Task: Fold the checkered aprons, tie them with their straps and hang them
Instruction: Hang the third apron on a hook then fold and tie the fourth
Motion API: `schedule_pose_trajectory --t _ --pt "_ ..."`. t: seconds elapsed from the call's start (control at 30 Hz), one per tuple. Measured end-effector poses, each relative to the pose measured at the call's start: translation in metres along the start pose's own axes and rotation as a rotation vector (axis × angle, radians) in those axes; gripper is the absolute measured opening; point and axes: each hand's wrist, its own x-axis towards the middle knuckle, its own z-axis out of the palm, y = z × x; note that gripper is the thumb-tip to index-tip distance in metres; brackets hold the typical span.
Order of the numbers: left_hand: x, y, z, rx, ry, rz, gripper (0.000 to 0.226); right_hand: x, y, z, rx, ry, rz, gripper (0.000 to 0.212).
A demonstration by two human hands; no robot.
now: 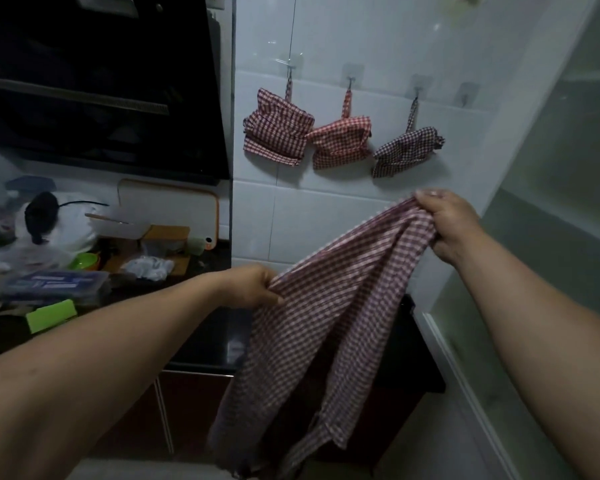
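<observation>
A red-and-white checkered apron point(326, 306) hangs loose in front of me, stretched between both hands and trailing toward the floor. My left hand point(253, 285) pinches its lower-left edge. My right hand point(447, 226) grips the bunched upper corner, higher and to the right. On the white tiled wall behind, three folded, tied aprons hang by their straps from hooks: a dark red one point(278, 133), an orange-red one point(340, 142), a dark purple one point(407, 150). A fourth hook point(466, 93) at the right holds nothing.
A dark range hood point(101, 81) fills the upper left. Below it the black counter point(205, 341) carries a cutting board point(174, 206), a green bowl point(85, 261), boxes and bags. A frosted glass door point(551, 202) stands at the right.
</observation>
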Motion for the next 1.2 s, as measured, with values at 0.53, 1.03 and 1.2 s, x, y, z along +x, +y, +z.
schedule_pose_trajectory --t 0.53,1.03,1.2 --pt "0.002 -0.019 -0.015 -0.245 0.172 -0.279 0.059 -0.008 0.066 -0.028 -0.097 0.251 0.252 0.022" --pt "0.049 0.065 0.032 -1.197 0.123 -0.317 0.032 -0.089 0.125 0.102 -0.325 -0.309 0.153 0.021" --pt "0.039 0.057 0.044 -0.976 -0.079 -0.003 0.034 -0.077 0.134 0.09 -0.083 -0.049 0.23 0.017"
